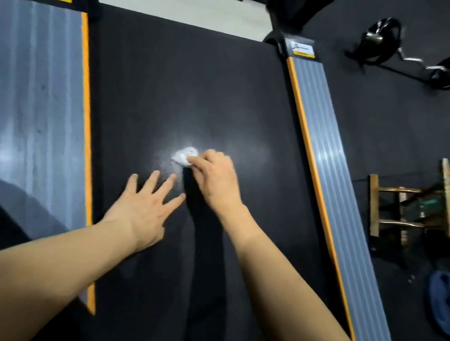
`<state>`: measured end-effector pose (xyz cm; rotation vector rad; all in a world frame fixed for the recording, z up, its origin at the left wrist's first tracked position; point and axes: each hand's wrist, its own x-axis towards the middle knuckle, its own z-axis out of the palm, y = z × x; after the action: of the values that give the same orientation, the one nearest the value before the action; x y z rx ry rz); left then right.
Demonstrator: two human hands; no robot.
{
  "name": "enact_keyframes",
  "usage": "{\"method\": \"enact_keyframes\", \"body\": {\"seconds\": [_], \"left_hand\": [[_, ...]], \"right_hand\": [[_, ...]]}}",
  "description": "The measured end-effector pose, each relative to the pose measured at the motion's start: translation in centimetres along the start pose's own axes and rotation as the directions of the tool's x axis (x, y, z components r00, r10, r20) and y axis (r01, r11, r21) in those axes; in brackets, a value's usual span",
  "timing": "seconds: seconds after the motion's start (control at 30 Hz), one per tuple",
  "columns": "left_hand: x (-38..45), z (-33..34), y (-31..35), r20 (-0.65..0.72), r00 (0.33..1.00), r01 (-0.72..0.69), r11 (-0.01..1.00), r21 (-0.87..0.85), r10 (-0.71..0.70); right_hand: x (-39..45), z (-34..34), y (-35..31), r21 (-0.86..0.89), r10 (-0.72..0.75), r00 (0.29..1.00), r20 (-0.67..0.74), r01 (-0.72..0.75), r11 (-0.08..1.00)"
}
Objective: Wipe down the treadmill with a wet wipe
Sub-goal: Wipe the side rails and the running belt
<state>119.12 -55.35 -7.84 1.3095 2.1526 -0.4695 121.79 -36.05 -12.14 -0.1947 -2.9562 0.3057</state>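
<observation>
Right hand [216, 177] pinches the balled wet wipe [185, 155] on mid treadmill belt [186, 85], wipe at the grip's far-left tip. Left hand [146, 204] lies flat, fingers spread, just beside. Belt runs lengthwise away, most unwiped area lies ahead.

One treadmill belt [181, 91] lies between two grey side rails, a left rail [40, 107] and a right rail [326, 158], each with one orange edge strip. There are two hands: the left hand [144, 207] and the right hand [216, 177]. One white wipe [184, 156] is on the belt. On the floor [382, 130] at the right there is one barbell [413, 64] carrying two plates, one wooden stool [390, 207] and one blue disc [446, 302].
</observation>
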Motion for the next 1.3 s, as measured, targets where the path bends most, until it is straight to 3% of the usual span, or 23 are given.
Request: {"method": "enact_keyframes", "body": {"seconds": [0.07, 0.17, 0.23, 0.27, 0.3, 0.37, 0.43, 0.5, 0.53, 0.6, 0.67, 0.73, 0.8, 0.87, 0.97, 1.03, 1.07, 1.1, 1.17, 1.23, 1.3], "left_hand": [[0.8, 0.6, -0.1, 0.026, 1.0, -0.003, 1.0, 0.008, 0.002], [1.7, 1.2, -0.1, 0.094, 0.995, 0.015, 1.0, -0.011, -0.014], [1.8, 1.5, -0.1, 0.115, 0.993, 0.021, 1.0, -0.007, -0.02], [1.7, 1.5, -0.1, 0.122, 0.992, 0.025, 1.0, -0.017, -0.023], [1.6, 1.5, -0.1, 0.127, 0.992, 0.03, 0.999, -0.028, -0.026], [1.9, 1.6, -0.1, 0.131, 0.991, 0.037, 0.999, -0.029, -0.033], [2.0, 1.5, -0.1, 0.143, 0.989, 0.044, 0.999, -0.018, -0.041], [1.9, 1.5, 0.0, 0.164, 0.985, 0.044, 0.999, -0.007, -0.043], [2.0, 1.4, 0.0, 0.167, 0.985, 0.044, 0.999, -0.005, -0.042], [2.0, 1.3, 0.0, 0.174, 0.984, 0.044, 0.999, -0.002, -0.043], [2.0, 1.4, 0.0, 0.176, 0.984, 0.041, 0.999, 0.0, -0.04], [2.0, 1.3, 0.0, 0.187, 0.982, 0.032, 0.999, 0.007, -0.033], [1.9, 1.2, 0.0, 0.194, 0.981, 0.028, 1.0, -0.003, -0.027], [1.9, 1.3, 0.0, 0.186, 0.982, 0.026, 1.0, -0.007, -0.024], [1.9, 1.3, 0.0, 0.183, 0.983, 0.025, 1.0, -0.007, -0.023], [2.0, 1.3, 0.1, 0.184, 0.983, 0.025, 1.0, -0.014, -0.022], [1.9, 1.3, 0.0, 0.182, 0.983, 0.025, 1.0, -0.019, -0.021], [1.9, 1.3, 0.1, 0.179, 0.984, 0.026, 0.999, -0.024, -0.021], [2.0, 1.5, 0.0, 0.166, 0.986, 0.026, 0.999, -0.028, -0.021], [2.0, 1.7, 0.0, 0.159, 0.987, 0.024, 0.999, -0.031, -0.019], [2.0, 1.6, -0.1, 0.162, 0.987, 0.02, 0.999, -0.037, -0.014]], "right_hand": [[-0.7, -1.5, 7.2, -0.117, 0.198, 0.975, -0.105, -0.21, 0.971], [-2.2, -4.1, 15.9, -0.234, 0.561, 0.819, -0.119, -0.572, 0.786], [-2.1, -3.7, 16.9, -0.215, 0.652, 0.74, -0.165, -0.672, 0.708], [-1.5, -3.4, 15.6, -0.208, 0.646, 0.735, -0.207, -0.678, 0.705], [-0.9, -2.6, 13.7, -0.182, 0.62, 0.753, -0.22, -0.656, 0.732], [0.0, -1.0, 8.2, -0.077, 0.479, 0.866, -0.143, -0.492, 0.867], [-0.6, -0.2, 3.3, 0.02, 0.17, 0.985, 0.026, -0.17, 0.985], [-1.0, -0.2, 4.1, -0.016, -0.053, 0.999, 0.002, 0.053, 0.998], [-0.9, -0.5, 6.8, -0.069, -0.048, 0.997, -0.054, 0.044, 0.997], [-0.5, -2.2, 12.8, -0.226, 0.18, 0.97, -0.162, -0.214, 0.95], [-0.7, -4.0, 17.8, -0.298, 0.486, 0.857, -0.168, -0.514, 0.804], [-0.4, -4.3, 19.6, -0.222, 0.664, 0.73, -0.161, -0.683, 0.696], [1.1, -3.8, 18.0, -0.141, 0.734, 0.656, -0.176, -0.755, 0.641], [2.7, -2.3, 13.7, -0.134, 0.647, 0.739, -0.186, -0.672, 0.729], [3.4, 0.5, 3.7, -0.05, 0.222, 0.973, -0.066, -0.225, 0.973], [2.9, 1.5, 0.4, -0.04, -0.109, 0.994, 0.005, 0.109, 0.993], [3.1, 1.3, 1.0, -0.046, -0.172, 0.985, 0.022, 0.173, 0.984], [3.4, 0.9, 3.0, -0.097, -0.158, 0.987, -0.018, 0.155, 0.983], [3.7, -0.7, 8.8, -0.231, 0.078, 0.991, -0.108, -0.101, 0.968], [2.8, -2.7, 14.5, -0.304, 0.383, 0.911, -0.154, -0.412, 0.859], [2.2, -3.1, 17.2, -0.259, 0.561, 0.814, -0.149, -0.58, 0.772]]}}
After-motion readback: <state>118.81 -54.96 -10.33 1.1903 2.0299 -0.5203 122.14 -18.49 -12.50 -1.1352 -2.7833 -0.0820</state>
